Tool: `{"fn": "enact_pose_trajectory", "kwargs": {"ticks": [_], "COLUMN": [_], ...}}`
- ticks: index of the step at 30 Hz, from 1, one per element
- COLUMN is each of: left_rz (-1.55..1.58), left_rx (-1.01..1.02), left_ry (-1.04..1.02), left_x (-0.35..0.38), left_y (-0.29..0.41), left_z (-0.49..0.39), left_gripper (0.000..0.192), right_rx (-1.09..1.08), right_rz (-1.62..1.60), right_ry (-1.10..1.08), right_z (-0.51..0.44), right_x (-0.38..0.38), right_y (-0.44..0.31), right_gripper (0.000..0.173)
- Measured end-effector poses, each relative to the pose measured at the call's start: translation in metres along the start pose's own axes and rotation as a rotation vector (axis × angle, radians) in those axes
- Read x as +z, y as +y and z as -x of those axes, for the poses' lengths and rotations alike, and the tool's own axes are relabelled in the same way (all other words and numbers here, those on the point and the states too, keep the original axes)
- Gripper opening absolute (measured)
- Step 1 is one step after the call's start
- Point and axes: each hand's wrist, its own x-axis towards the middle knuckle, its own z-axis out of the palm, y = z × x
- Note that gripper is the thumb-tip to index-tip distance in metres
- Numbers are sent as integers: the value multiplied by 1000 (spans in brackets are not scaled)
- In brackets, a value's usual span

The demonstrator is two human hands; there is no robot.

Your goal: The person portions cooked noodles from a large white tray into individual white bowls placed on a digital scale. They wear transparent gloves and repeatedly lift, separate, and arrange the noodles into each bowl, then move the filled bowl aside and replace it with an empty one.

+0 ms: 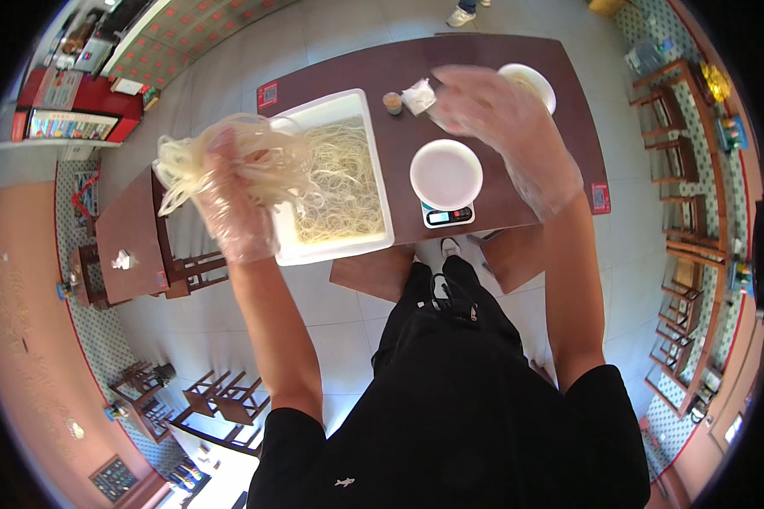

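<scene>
My left hand [232, 184], in a clear plastic glove, grips a bundle of pale noodles [181, 168] above the left side of a white plastic tub [374, 153]. More noodles [340, 184] lie inside the tub. My right hand [490, 108], gloved alike and blurred, is over the table beyond a white bowl [446, 173]; its fingers are extended and no held thing shows. That bowl rests on a digital kitchen scale [448, 216] with a lit display. Behind my right hand, a second white bowl [544, 89], partly hidden, has noodles in it.
On the dark brown table [509, 51] are a small lidded cup [392, 103] and a white packet [419, 97]. Stools [372, 273] stand under the near edge. Another table [130, 235] is at left, chairs line the right wall, and a person's shoe [461, 17] shows beyond the table.
</scene>
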Motion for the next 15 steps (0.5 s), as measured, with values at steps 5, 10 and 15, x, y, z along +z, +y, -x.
{"fn": "enact_pose_trajectory", "kwargs": {"ticks": [5,10,15], "left_rz": [-38,-129,-142], "left_rx": [-44,-47,-162], "left_ry": [-67,-104,-229], "left_x": [38,74,99], "left_y": [-7,-77,-132], "left_z": [24,53,75], "left_gripper": [35,38,38], "right_rx": [542,737,816], "right_rz": [-388,-379,-337], "right_ry": [276,395,480], "right_z": [124,219,275], "right_x": [-54,-80,-103], "right_y": [76,137,168], "right_gripper": [39,40,39]}}
